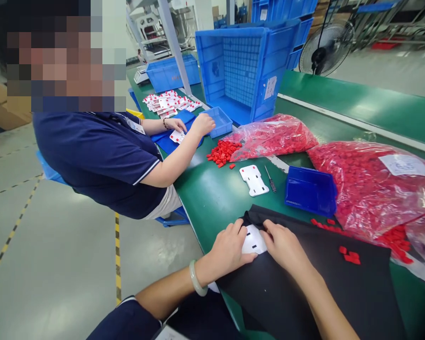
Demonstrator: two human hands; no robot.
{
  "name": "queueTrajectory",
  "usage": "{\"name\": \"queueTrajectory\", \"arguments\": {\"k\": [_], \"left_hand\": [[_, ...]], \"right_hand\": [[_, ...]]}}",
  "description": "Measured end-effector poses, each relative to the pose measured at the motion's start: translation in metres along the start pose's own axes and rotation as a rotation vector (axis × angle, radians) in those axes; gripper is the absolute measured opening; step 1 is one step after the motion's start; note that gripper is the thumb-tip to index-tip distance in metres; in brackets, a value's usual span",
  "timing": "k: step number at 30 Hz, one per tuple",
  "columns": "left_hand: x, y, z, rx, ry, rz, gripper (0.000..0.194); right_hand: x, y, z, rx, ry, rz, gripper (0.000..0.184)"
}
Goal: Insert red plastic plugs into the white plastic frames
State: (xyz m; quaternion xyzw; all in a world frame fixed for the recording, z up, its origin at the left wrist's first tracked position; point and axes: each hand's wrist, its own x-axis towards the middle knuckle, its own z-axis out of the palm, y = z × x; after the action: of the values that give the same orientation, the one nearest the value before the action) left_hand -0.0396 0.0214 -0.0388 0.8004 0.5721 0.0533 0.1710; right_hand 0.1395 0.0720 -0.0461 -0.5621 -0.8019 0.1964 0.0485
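Observation:
A white plastic plate (254,240) with dark slots lies on a black cloth (286,288) between my hands. My left hand (230,245) closes round its left side, with the thumb along the near edge. On the opposite side, my right hand (285,243) has its curled fingers on the plate's edge. Part of the plate is hidden by my fingers. Small red plastic pieces (350,256) rest on the cloth to the right. Beyond my hands lie another white plate (254,180), with one red corner, and a screwdriver (270,179).
A dark blue bin (310,191) stands past the cloth, beside large bags of red pieces (371,184). Loose red pieces (224,152) form a pile farther back. At the left, a co-worker (102,146) handles a white plate near a light blue tray (217,122) and a large blue crate (239,71).

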Motion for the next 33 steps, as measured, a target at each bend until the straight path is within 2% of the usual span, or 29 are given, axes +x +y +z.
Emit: {"name": "queueTrajectory", "arguments": {"k": [5,11,14,18,26,30,33], "left_hand": [[0.0,-0.001,0.0,0.016,-0.011,-0.005,0.053],[0.0,0.001,-0.004,0.025,-0.035,0.013,0.054],[0.0,0.001,-0.006,0.018,-0.053,0.015,0.053],[0.001,-0.001,-0.004,0.021,-0.042,0.012,0.054],[-0.001,-0.005,-0.001,0.03,-0.024,0.064,0.059],[0.0,-0.005,-0.003,0.027,-0.025,0.064,0.062],[0.0,-0.005,-0.004,0.019,-0.036,0.079,0.061]], "right_hand": [[0.022,-0.003,-0.004,-0.009,-0.005,0.073,0.013],[0.022,-0.01,-0.006,-0.002,-0.105,0.043,0.01],[0.03,-0.014,-0.001,-0.023,-0.115,0.085,0.014],[0.044,-0.007,-0.004,0.009,-0.11,0.084,0.014],[0.029,0.015,-0.012,0.133,-0.122,-0.138,0.017],[0.023,0.031,-0.015,0.145,-0.086,-0.138,0.016],[0.015,0.032,-0.017,0.136,-0.053,-0.109,0.015]]}}
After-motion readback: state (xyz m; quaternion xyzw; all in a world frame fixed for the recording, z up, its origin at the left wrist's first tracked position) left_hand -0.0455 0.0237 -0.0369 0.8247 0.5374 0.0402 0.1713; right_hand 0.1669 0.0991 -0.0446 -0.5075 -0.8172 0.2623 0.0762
